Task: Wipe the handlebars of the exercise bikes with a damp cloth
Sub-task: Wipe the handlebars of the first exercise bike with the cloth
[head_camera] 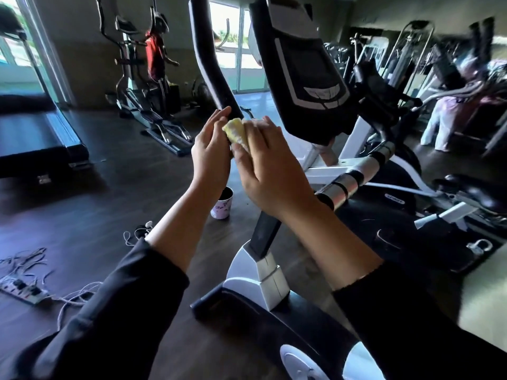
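Note:
A yellow cloth (235, 131) sits folded between my two hands, just below the lower end of the bike's black handlebar (210, 64). My right hand (270, 171) curls its fingers round the cloth from the right. My left hand (212, 152) presses against the cloth from the left with nearly straight fingers, its fingertips touching the handlebar's end. The bike's black console (307, 69) hangs right above my right hand. A second handlebar grip with silver and black bands (354, 182) runs off to the right behind my right wrist.
A pale cup (222, 204) stands on the dark floor below my hands. Cables and a power strip (24, 289) lie at left. A treadmill (35, 133) is at far left, an elliptical trainer (137, 78) behind, another bike's saddle (472, 190) at right.

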Demonstrator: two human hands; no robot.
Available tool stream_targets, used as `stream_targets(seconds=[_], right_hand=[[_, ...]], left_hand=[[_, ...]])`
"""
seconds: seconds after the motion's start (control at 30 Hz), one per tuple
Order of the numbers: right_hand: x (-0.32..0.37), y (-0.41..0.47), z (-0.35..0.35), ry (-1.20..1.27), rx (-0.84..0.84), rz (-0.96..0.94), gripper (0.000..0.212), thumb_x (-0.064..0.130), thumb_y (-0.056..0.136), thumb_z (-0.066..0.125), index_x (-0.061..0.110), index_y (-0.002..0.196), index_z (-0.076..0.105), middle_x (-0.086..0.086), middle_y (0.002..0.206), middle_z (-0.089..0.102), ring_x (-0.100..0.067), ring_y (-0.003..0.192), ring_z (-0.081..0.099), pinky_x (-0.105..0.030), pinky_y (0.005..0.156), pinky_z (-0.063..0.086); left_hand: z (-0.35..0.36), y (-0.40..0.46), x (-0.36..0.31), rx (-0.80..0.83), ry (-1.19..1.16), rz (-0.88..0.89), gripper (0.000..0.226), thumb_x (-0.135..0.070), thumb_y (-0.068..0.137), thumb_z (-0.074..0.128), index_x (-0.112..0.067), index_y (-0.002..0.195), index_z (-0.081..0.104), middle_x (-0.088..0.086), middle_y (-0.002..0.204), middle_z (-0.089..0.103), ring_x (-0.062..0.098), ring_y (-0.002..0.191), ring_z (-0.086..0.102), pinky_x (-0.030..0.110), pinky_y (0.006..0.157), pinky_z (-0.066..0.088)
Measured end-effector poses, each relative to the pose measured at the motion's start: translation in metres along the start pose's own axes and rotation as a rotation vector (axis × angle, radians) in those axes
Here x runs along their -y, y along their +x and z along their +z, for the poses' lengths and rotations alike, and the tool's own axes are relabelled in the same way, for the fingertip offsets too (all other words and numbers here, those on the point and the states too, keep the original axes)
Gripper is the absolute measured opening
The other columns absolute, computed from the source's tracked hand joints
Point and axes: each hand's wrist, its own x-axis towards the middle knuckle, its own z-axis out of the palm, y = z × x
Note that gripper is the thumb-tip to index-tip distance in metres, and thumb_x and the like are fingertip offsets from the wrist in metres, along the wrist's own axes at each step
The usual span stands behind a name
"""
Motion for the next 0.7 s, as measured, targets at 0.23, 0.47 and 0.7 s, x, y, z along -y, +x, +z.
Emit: stream_targets(seconds=[0.23, 0.47, 0.7], right_hand=[[-0.009, -0.025, -0.003, -0.019, 0.018, 0.007, 0.053, 0.033, 0.097, 0.034, -0.006, 0.128, 0.052, -0.024, 0.132, 0.052, -0.038, 0.134, 0.04, -0.042, 0.114, 0.031], [-0.007, 0.006, -0.011, 0.177, 0.074, 0.064, 0.058, 0.028, 0.099, 0.044, 0.004, 0.148, 0.025, -0.019, 0.139, 0.046, -0.029, 0.13, 0.043, -0.025, 0.101, 0.034], [-0.021, 0.003, -0.007, 0.09, 0.068, -0.018, 0.041, 0.02, 0.097, 0.042, 0.002, 0.131, 0.054, -0.016, 0.115, 0.061, -0.034, 0.117, 0.052, -0.044, 0.11, 0.032]], left_hand=[[0.0, 0.0, -0.002, -0.004, -0.057, -0.059, 0.031, -0.017, 0.099, 0.044, -0.012, 0.122, 0.064, 0.008, 0.117, 0.065, 0.022, 0.102, 0.064, 0.023, 0.07, 0.055], [-0.001, 0.0, -0.002, 0.022, -0.075, -0.069, 0.032, -0.016, 0.098, 0.044, -0.011, 0.122, 0.064, 0.013, 0.124, 0.065, 0.031, 0.115, 0.061, 0.032, 0.08, 0.056], [-0.001, 0.001, -0.001, 0.033, -0.089, -0.067, 0.031, -0.02, 0.098, 0.046, -0.013, 0.121, 0.065, 0.015, 0.131, 0.059, 0.03, 0.119, 0.058, 0.022, 0.073, 0.056]])
